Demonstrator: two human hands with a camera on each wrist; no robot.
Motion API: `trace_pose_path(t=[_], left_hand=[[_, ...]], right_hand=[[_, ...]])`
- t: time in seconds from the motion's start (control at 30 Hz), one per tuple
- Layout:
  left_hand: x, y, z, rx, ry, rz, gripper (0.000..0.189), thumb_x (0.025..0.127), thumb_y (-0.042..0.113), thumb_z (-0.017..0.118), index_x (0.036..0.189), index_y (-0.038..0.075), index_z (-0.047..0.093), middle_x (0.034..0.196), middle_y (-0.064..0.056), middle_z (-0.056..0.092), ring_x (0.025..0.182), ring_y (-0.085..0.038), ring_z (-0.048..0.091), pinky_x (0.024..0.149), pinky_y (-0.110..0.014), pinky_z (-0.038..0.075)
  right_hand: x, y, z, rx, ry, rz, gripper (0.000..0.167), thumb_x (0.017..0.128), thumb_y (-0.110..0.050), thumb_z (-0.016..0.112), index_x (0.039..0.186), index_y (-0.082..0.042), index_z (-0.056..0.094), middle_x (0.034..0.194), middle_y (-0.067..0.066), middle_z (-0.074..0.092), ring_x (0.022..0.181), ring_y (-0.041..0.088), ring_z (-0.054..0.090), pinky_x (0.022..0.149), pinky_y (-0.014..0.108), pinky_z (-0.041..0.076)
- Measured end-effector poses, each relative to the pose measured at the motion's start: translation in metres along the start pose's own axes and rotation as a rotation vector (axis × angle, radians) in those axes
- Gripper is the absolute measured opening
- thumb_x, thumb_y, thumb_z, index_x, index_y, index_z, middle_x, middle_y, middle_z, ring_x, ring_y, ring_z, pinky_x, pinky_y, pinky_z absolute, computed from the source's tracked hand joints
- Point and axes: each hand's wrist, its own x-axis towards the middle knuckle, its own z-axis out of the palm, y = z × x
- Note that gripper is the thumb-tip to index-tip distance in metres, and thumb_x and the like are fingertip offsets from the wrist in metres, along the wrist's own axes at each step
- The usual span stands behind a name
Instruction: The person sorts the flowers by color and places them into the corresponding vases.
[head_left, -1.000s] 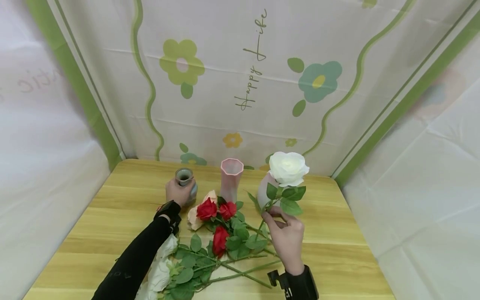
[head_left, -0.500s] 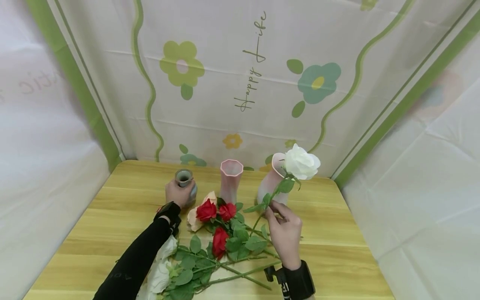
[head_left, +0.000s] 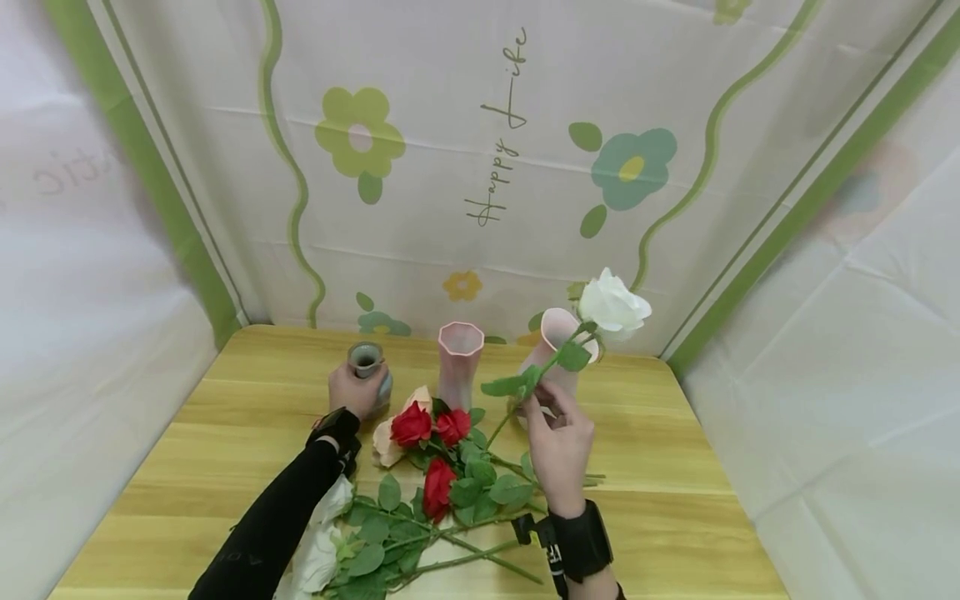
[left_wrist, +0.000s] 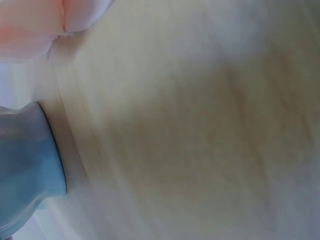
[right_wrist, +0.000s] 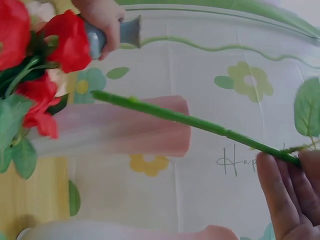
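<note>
My left hand [head_left: 356,392] grips the neck of a small blue-grey vase [head_left: 365,357] standing at the back left of the table; the left wrist view catches the lower body of that vase [left_wrist: 27,165]. Between thumb and fingertips, my right hand [head_left: 558,437] pinches the green stem of a white rose [head_left: 613,304]. The bloom is tilted up to the right, overlapping the mouth of a pink-and-white vase [head_left: 558,329]. In the right wrist view the bare stem [right_wrist: 200,122] points away from the fingers, its cut end in front of the tall pink vase [right_wrist: 150,125].
A tall pink vase [head_left: 460,358] stands at the back middle. Red roses [head_left: 438,490] and peach roses [head_left: 387,443] lie in front of it, their leafy stems crossing. White roses [head_left: 318,558] lie near my left sleeve. A printed cloth [head_left: 420,208] hangs behind the table.
My right hand has moved up and slightly left. The white rose has turned and risen to the right, uncovering the right vase's mouth. My left hand stays on its vase.
</note>
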Motion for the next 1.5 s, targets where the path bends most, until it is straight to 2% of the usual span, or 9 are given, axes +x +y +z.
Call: trace_pose_path(t=[0.07, 0.2, 0.47, 0.6, 0.73, 0.9, 1.23, 1.4, 1.5], left_hand=[[0.0, 0.0, 0.0, 0.004, 0.004, -0.001, 0.028, 0.089, 0.022, 0.073, 0.105, 0.001, 0.066, 0.096, -0.019, 0.068, 0.093, -0.035, 0.063, 0.086, -0.047, 0.048], [0.0, 0.001, 0.0, 0.002, -0.001, -0.01, 0.027, 0.09, 0.022, 0.072, 0.106, 0.0, 0.066, 0.096, -0.019, 0.068, 0.094, -0.035, 0.063, 0.087, -0.047, 0.048], [-0.001, 0.001, 0.002, 0.012, 0.012, -0.029, 0.026, 0.089, 0.022, 0.073, 0.102, 0.0, 0.065, 0.094, -0.019, 0.068, 0.091, -0.035, 0.063, 0.085, -0.047, 0.048], [-0.003, 0.003, 0.002, 0.016, 0.015, -0.049, 0.027, 0.09, 0.023, 0.072, 0.102, 0.0, 0.065, 0.094, -0.019, 0.067, 0.091, -0.035, 0.063, 0.085, -0.047, 0.049], [-0.006, 0.005, 0.002, 0.015, 0.003, -0.076, 0.027, 0.091, 0.024, 0.071, 0.103, 0.0, 0.064, 0.096, -0.019, 0.067, 0.092, -0.034, 0.063, 0.085, -0.047, 0.049], [-0.007, 0.007, 0.002, 0.018, 0.01, -0.077, 0.027, 0.091, 0.024, 0.071, 0.102, 0.001, 0.065, 0.095, -0.019, 0.068, 0.091, -0.034, 0.064, 0.085, -0.048, 0.049], [-0.009, 0.008, 0.0, 0.015, 0.039, -0.076, 0.027, 0.09, 0.024, 0.072, 0.104, 0.002, 0.066, 0.097, -0.019, 0.068, 0.093, -0.035, 0.064, 0.085, -0.047, 0.049], [-0.008, 0.008, 0.001, 0.015, 0.046, -0.057, 0.026, 0.089, 0.023, 0.073, 0.103, 0.003, 0.067, 0.096, -0.019, 0.068, 0.092, -0.035, 0.064, 0.086, -0.047, 0.049], [-0.007, 0.008, 0.001, 0.024, 0.054, -0.058, 0.026, 0.089, 0.023, 0.072, 0.102, 0.002, 0.066, 0.096, -0.02, 0.068, 0.092, -0.036, 0.063, 0.085, -0.049, 0.049]], right_hand=[[0.023, -0.049, 0.015, 0.01, 0.03, 0.033, 0.029, 0.095, 0.008, 0.059, 0.124, 0.007, 0.061, 0.104, 0.021, 0.065, 0.086, 0.029, 0.067, 0.073, 0.036, 0.057], [0.046, -0.083, 0.031, 0.058, 0.063, 0.106, 0.022, 0.096, 0.004, 0.061, 0.118, 0.008, 0.062, 0.098, 0.025, 0.064, 0.081, 0.033, 0.066, 0.069, 0.039, 0.058], [0.065, -0.09, 0.057, 0.131, 0.039, 0.122, 0.026, 0.095, 0.007, 0.059, 0.119, 0.015, 0.057, 0.103, 0.03, 0.06, 0.088, 0.044, 0.062, 0.075, 0.044, 0.057], [0.073, -0.088, 0.073, 0.155, 0.022, 0.117, 0.025, 0.096, 0.005, 0.059, 0.119, 0.014, 0.057, 0.103, 0.029, 0.061, 0.089, 0.038, 0.065, 0.076, 0.048, 0.056], [0.081, -0.092, 0.088, 0.088, 0.031, 0.1, 0.02, 0.094, 0.008, 0.06, 0.114, 0.013, 0.06, 0.101, 0.028, 0.063, 0.089, 0.032, 0.067, 0.076, 0.049, 0.056], [0.089, -0.107, 0.106, 0.017, 0.043, 0.087, 0.015, 0.093, 0.01, 0.06, 0.107, 0.016, 0.061, 0.098, 0.029, 0.065, 0.09, 0.041, 0.066, 0.078, 0.048, 0.056], [0.09, -0.084, 0.13, 0.071, 0.055, 0.149, 0.009, 0.092, 0.009, 0.061, 0.1, 0.011, 0.064, 0.091, 0.026, 0.068, 0.084, 0.04, 0.067, 0.075, 0.042, 0.057], [0.09, -0.057, 0.139, 0.021, 0.034, 0.081, 0.012, 0.097, -0.009, 0.062, 0.103, -0.002, 0.069, 0.092, 0.012, 0.072, 0.081, 0.026, 0.07, 0.073, 0.035, 0.058], [0.093, -0.022, 0.148, -0.055, -0.005, 0.017, 0.019, 0.101, -0.023, 0.059, 0.108, -0.01, 0.071, 0.097, 0.005, 0.072, 0.084, 0.018, 0.07, 0.076, 0.033, 0.057]])
